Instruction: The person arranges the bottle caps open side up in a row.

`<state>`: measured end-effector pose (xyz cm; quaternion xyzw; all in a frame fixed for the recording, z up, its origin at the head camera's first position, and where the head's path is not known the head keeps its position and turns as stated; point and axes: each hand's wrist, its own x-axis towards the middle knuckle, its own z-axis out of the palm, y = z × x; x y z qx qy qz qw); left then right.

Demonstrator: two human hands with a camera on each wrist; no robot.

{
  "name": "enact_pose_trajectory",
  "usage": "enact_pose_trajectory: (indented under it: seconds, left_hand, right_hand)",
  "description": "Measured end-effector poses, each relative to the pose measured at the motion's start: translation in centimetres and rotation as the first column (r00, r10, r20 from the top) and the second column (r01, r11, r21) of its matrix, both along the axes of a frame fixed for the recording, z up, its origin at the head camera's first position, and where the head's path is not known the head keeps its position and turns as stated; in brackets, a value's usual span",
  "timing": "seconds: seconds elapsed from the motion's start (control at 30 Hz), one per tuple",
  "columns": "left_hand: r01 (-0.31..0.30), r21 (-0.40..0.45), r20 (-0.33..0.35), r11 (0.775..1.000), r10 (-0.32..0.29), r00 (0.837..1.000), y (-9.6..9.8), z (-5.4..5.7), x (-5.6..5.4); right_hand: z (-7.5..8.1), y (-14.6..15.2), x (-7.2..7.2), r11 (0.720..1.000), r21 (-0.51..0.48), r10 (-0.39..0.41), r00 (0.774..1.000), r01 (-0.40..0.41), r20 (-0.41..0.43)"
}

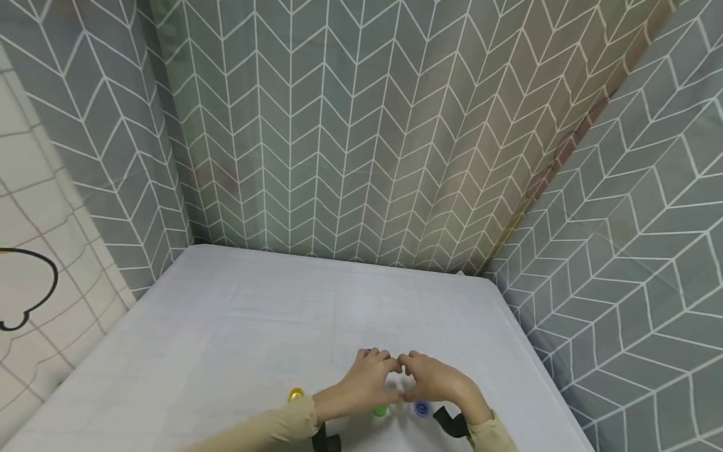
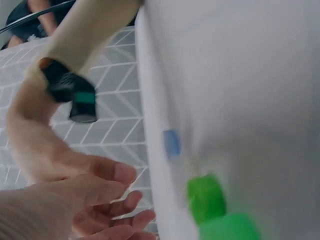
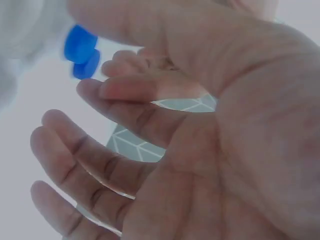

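Above the white table, my left hand [image 1: 367, 380] and right hand [image 1: 437, 380] meet, fingertips and thumbs right at each other around a gap. The fingers bend loosely, with nothing gripped in either palm; the left wrist view shows the thumbs crossing close together. Below the hands stand small coloured things like bottle caps: a green one [image 1: 381, 411], a swirled blue one [image 1: 422, 408] and a yellow one [image 1: 296, 394]. Another bit of blue [image 1: 368, 350] is mostly hidden behind the left fingers. Blurred green pieces [image 2: 206, 199] and a dark-blue cap-like piece [image 3: 80, 44] show in the wrist views.
The white-covered table [image 1: 254, 326] reaches back to a grey chevron-patterned curtain [image 1: 339, 157]. Similar curtain hangs along both sides. Black wrist-worn cameras sit at the sleeves, one on the right wrist [image 2: 70, 90]. Part of another person [image 2: 47, 20] shows beyond the table.
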<state>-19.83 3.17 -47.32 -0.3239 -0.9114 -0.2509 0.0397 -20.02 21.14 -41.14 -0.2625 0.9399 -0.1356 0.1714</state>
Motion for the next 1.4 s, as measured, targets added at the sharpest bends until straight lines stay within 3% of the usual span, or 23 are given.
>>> enact_pose_trajectory:
  seconds: [0.1,0.23,0.4,0.6,0.97,1.4]
  left_hand:
    - [-0.017,0.070,0.019,0.997,0.016,1.000,-1.2,1.0,-0.9]
    - [-0.068,0.124,-0.012,0.990,0.070,0.997,-2.9,2.3,-2.2]
    - [-0.134,0.111,0.007,0.985,0.134,0.991,-4.5,2.8,-3.2]
    - [-0.168,0.035,0.028,0.985,0.167,0.986,-4.9,1.8,-3.6]
    - [-0.132,-0.045,0.003,0.990,0.132,0.991,-4.5,0.0,-3.4]
    - [-0.102,-0.084,0.035,0.991,0.105,0.994,-3.7,-1.3,-3.2]
  right_hand:
    - [0.5,-0.5,-0.4,0.999,-0.040,0.003,1.000,-0.004,-0.025]
    - [0.8,-1.5,-1.2,0.993,-0.115,0.025,0.994,-0.037,-0.107]
    - [0.6,-2.7,-2.3,0.983,-0.174,0.031,0.987,-0.059,-0.158]
    - [0.3,-3.9,-3.0,0.981,-0.181,0.041,0.990,-0.065,-0.135]
    - [-1.0,-3.9,-2.8,0.991,-0.130,0.015,0.998,-0.022,-0.056]
    - [-3.3,-4.6,-3.4,0.995,-0.095,-0.008,1.000,0.008,0.003]
